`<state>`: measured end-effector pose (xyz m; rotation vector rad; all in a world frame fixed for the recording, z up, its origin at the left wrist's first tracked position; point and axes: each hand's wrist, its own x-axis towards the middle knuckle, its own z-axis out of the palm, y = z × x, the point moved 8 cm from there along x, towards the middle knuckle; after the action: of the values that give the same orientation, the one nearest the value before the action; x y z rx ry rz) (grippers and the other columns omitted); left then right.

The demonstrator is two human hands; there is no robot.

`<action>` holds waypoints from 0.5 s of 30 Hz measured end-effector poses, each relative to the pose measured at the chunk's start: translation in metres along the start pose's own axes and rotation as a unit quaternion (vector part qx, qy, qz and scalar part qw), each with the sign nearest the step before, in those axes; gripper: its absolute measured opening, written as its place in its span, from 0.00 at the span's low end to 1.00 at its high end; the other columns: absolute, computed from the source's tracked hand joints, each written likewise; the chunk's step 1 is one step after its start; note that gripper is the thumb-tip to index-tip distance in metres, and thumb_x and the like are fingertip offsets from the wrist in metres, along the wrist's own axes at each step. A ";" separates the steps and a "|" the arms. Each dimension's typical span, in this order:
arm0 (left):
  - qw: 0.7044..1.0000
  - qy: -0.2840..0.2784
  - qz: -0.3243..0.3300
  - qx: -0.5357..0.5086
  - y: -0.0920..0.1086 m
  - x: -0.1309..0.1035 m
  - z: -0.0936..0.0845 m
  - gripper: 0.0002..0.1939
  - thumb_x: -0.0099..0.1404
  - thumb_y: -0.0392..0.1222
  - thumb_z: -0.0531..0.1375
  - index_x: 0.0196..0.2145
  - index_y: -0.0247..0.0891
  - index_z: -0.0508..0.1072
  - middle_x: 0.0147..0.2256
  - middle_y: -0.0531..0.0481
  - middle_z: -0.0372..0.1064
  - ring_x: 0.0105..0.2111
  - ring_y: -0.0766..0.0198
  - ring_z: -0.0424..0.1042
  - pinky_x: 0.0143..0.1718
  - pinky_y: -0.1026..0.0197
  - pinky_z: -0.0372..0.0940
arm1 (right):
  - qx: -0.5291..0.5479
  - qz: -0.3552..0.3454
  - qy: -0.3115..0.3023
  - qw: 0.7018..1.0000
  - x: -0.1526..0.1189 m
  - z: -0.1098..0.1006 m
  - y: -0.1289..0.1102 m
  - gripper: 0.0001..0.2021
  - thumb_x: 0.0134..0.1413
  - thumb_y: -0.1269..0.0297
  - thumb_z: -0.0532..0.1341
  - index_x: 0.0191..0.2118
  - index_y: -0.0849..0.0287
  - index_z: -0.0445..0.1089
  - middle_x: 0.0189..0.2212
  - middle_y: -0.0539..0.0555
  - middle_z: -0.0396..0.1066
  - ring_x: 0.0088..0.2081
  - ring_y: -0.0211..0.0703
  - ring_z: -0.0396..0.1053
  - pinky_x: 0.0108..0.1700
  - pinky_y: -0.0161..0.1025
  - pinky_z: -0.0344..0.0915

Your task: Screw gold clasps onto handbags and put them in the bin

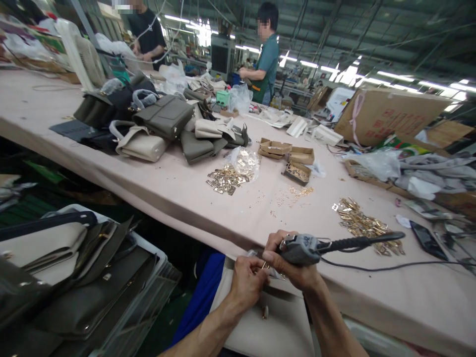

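A beige handbag (275, 332) rests on my lap against the table edge, its flap carrying a small gold clasp (265, 312). My right hand (293, 265) is closed around a grey electric screwdriver (301, 248) with a thick black cord trailing to the right. The tool's tip is hidden behind my fingers. Close beside it, my left hand (250, 280) pinches at the bag's upper edge. A gold glint shows at its fingertips, but what they grip is too small to make out.
On the table (178, 203) lie gold metal plates (226, 179), a heap of gold fittings (362, 223), small cardboard boxes (297, 171), finished handbags (163, 116) and a phone (427, 239). A crate (163, 258) of bags stands at left. Two people work beyond.
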<state>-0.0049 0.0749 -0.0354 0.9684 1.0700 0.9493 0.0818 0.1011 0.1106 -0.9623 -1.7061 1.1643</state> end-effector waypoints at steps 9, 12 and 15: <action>0.995 -0.047 -0.001 -0.084 0.012 -0.006 0.005 0.23 0.61 0.57 0.64 0.22 0.32 0.78 0.14 0.53 0.61 0.13 0.71 0.56 0.16 0.66 0.58 | 0.046 0.004 0.014 0.999 0.001 -0.004 -0.007 0.10 0.61 0.60 0.69 0.32 0.57 0.71 0.25 0.50 0.70 0.24 0.38 0.65 0.25 0.36 0.61; 0.993 -0.048 -0.013 -0.104 0.013 -0.007 0.005 0.24 0.60 0.58 0.66 0.23 0.31 0.79 0.13 0.54 0.60 0.13 0.71 0.56 0.17 0.66 0.59 | 0.049 -0.002 0.025 0.998 0.000 -0.006 -0.010 0.09 0.61 0.60 0.69 0.32 0.57 0.71 0.26 0.50 0.69 0.24 0.38 0.66 0.25 0.36 0.62; 0.992 -0.046 -0.020 -0.118 0.012 -0.007 0.005 0.25 0.58 0.60 0.68 0.23 0.30 0.80 0.13 0.53 0.61 0.14 0.71 0.56 0.17 0.66 0.60 | 0.046 -0.012 0.036 0.998 0.000 -0.008 -0.013 0.09 0.60 0.61 0.69 0.32 0.57 0.71 0.25 0.50 0.69 0.25 0.38 0.65 0.25 0.36 0.61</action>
<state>-0.0034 0.0713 -0.0219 0.7837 0.8749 0.9652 0.0878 0.1000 0.1248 -0.9146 -1.5890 1.1675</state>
